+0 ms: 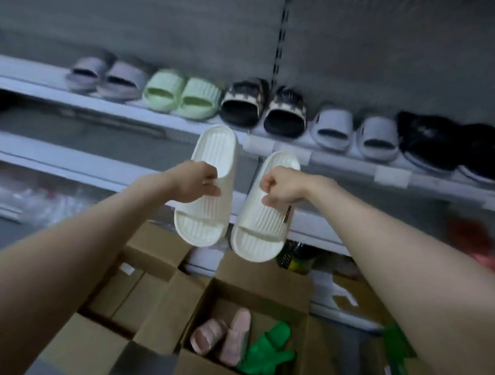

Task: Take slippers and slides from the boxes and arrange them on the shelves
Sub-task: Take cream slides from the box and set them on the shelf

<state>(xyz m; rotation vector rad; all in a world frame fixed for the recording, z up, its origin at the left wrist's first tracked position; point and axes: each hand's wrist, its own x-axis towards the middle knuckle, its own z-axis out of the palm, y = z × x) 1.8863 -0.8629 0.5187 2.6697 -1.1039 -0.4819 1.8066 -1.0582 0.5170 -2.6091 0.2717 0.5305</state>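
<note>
Two cream, ribbed, round-edged foam slides held in mid-air, left hand (196,182) gripping the left slide (207,187), right hand (280,187) gripping the right slide (264,212), just below the slide-lined shelf (341,157) edge and above the open cardboard box (257,287) containing pink slides (222,335) and green slides (268,351).

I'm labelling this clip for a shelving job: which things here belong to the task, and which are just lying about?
Part of the job:
left hand and right hand, each holding a white slide
pink slides and green slides in the open box
shelf with pairs already on it

Lying about:
red packets, blurred
clear bags
</note>
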